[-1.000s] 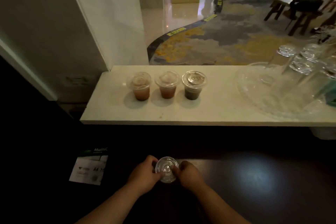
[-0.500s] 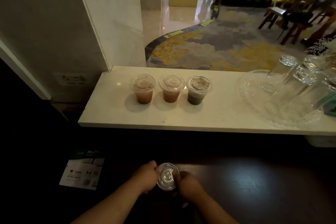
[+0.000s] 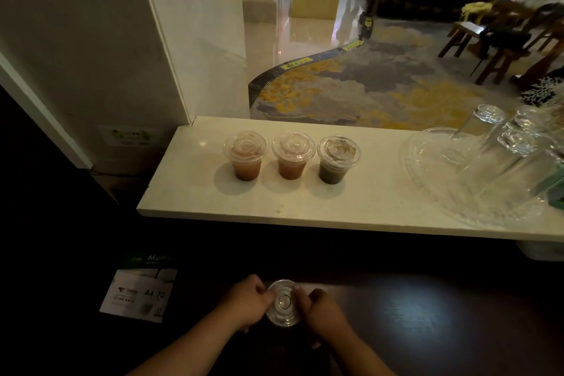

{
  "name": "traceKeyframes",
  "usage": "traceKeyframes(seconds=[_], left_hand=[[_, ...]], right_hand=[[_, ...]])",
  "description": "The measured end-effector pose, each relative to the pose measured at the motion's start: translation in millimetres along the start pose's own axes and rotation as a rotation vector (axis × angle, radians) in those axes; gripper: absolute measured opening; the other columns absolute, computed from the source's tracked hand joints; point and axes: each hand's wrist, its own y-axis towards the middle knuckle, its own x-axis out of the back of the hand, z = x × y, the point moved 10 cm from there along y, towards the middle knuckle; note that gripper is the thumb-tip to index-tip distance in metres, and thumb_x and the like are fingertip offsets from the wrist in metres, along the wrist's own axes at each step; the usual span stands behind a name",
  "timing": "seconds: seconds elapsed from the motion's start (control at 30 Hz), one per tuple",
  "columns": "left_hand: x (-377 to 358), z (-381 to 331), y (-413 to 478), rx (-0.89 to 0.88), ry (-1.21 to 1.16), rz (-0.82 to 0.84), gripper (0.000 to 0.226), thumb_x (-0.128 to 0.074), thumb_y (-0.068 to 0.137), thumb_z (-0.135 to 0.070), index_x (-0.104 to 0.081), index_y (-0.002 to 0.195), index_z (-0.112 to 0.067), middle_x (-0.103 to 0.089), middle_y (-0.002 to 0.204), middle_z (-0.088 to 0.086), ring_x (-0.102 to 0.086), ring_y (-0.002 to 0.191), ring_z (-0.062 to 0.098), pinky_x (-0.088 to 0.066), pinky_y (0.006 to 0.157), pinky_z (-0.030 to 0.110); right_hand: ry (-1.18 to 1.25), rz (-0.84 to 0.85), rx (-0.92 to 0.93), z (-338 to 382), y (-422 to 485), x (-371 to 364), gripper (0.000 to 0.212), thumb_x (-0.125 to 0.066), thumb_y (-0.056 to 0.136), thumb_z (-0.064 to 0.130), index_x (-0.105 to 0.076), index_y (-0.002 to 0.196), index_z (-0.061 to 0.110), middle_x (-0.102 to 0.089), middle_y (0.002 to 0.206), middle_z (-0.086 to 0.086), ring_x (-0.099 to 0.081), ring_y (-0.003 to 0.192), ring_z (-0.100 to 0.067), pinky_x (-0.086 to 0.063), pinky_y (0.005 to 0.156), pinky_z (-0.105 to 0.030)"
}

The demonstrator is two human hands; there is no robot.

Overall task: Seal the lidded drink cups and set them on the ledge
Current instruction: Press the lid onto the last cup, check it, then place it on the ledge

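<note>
Gripping lidded cup [image 3: 282, 303] btwn both hands' fingers [image 3: 265, 294], L hand [image 3: 244, 304], R hand [image 3: 323, 311].

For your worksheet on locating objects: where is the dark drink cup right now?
In the head view, the dark drink cup stands on the white ledge, rightmost of three lidded cups, left of the glass tray.

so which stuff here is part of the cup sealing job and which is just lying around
Job: lidded cup gripped by left hand and right hand; three sealed cups on the ledge.

Lying about: glass tray, upturned glasses, paper pack.
</note>
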Motion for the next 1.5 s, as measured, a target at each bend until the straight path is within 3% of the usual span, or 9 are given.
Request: traceKeyframes(seconds=[0.07,0.17,0.47,0.67,0.77,0.97,1.3,1.4,1.5], left_hand=[[10.1,-9.0,5.3,-0.063,0.073,-0.083,0.03,-0.059,0.096,-0.059,-0.056,0.092,-0.029,-0.065,0.086,-0.007,-0.063,0.072,0.012,-0.05,0.061,0.025],[4.4,-16.8,10.1,-0.141,0.156,-0.064,0.031,-0.054,0.101,-0.052,-0.05,0.081,-0.029,-0.06,0.082,-0.008,-0.061,0.079,0.013,-0.044,0.067,0.027],[-33.0,4.7,-2.0,-0.045,-0.026,0.109,0.016,-0.043,0.109,-0.035,-0.05,0.098,-0.027,-0.067,0.082,-0.002,-0.051,0.045,0.009,-0.04,0.042,0.018],[-30.7,7.9,-1.8,0.028,-0.006,0.213,0.019,-0.05,0.106,-0.04,-0.051,0.112,-0.022,-0.069,0.098,0.001,-0.059,0.053,0.009,-0.048,0.046,0.023],[-7.0,1.3,5.6,0.027,0.006,0.105,0.029,-0.056,0.1,-0.052,-0.054,0.11,-0.025,-0.067,0.092,-0.001,-0.062,0.061,0.011,-0.051,0.05,0.024],[4.9,-12.6,17.5,-0.118,0.134,-0.049,0.034,-0.054,0.102,-0.053,-0.053,0.079,-0.027,-0.061,0.079,-0.008,-0.058,0.073,0.011,-0.044,0.066,0.027],[-39.1,11.4,0.6,-0.011,-0.045,0.189,0.021,-0.041,0.111,-0.038,-0.054,0.116,-0.022,-0.064,0.082,-0.003,-0.052,0.049,0.009,-0.042,0.043,0.02],[-35.8,15.3,0.8,0.042,-0.06,0.239,0.02,-0.048,0.108,-0.04,-0.052,0.115,-0.022,-0.065,0.089,-0.003,-0.056,0.053,0.009,-0.047,0.045,0.022],[-13.8,13.9,9.7,0.045,-0.022,0.096,0.025,-0.06,0.098,-0.049,-0.054,0.104,-0.026,-0.065,0.086,-0.002,-0.06,0.058,0.011,-0.048,0.047,0.022]], right_hand=[[-0.067,0.019,0.024,-5.5,-6.5,-6.0,0.051,-0.048,0.095,0.066,-0.061,0.104,0.017,-0.071,0.092,0.002,-0.072,0.079,-0.014,-0.062,0.066,-0.031],[-0.092,0.031,0.073,-1.2,-10.3,-8.6,0.042,-0.043,0.104,0.054,-0.062,0.111,0.017,-0.064,0.081,0.01,-0.061,0.067,0.0,-0.044,0.053,-0.01],[-0.019,0.073,0.047,19.0,10.3,-5.7,0.025,-0.052,0.103,0.044,-0.054,0.104,0.019,-0.066,0.079,0.0,-0.06,0.039,-0.011,-0.047,0.032,-0.025],[0.082,0.045,0.033,13.8,4.3,-3.2,0.035,-0.054,0.1,0.051,-0.053,0.101,0.016,-0.07,0.074,-0.003,-0.061,0.039,-0.012,-0.052,0.04,-0.028],[0.111,0.023,-0.001,-1.0,-4.4,-2.5,0.048,-0.051,0.097,0.062,-0.055,0.102,0.014,-0.075,0.08,-0.006,-0.069,0.048,-0.017,-0.053,0.041,-0.027],[0.025,0.104,0.093,3.3,-14.6,-14.9,0.032,-0.046,0.105,0.049,-0.061,0.117,0.024,-0.071,0.078,0.003,-0.066,0.05,-0.003,-0.052,0.043,-0.021],[-0.026,0.081,0.071,27.2,10.6,-6.6,0.026,-0.051,0.104,0.044,-0.054,0.103,0.018,-0.067,0.073,0.001,-0.057,0.036,-0.009,-0.047,0.034,-0.024],[0.064,0.072,0.037,17.0,6.9,-6.2,0.037,-0.048,0.103,0.052,-0.059,0.108,0.017,-0.071,0.077,-0.001,-0.061,0.039,-0.013,-0.051,0.038,-0.027],[0.115,0.058,0.004,2.7,-4.1,-5.1,0.047,-0.043,0.101,0.06,-0.058,0.104,0.016,-0.072,0.077,-0.006,-0.068,0.049,-0.018,-0.053,0.04,-0.027]])
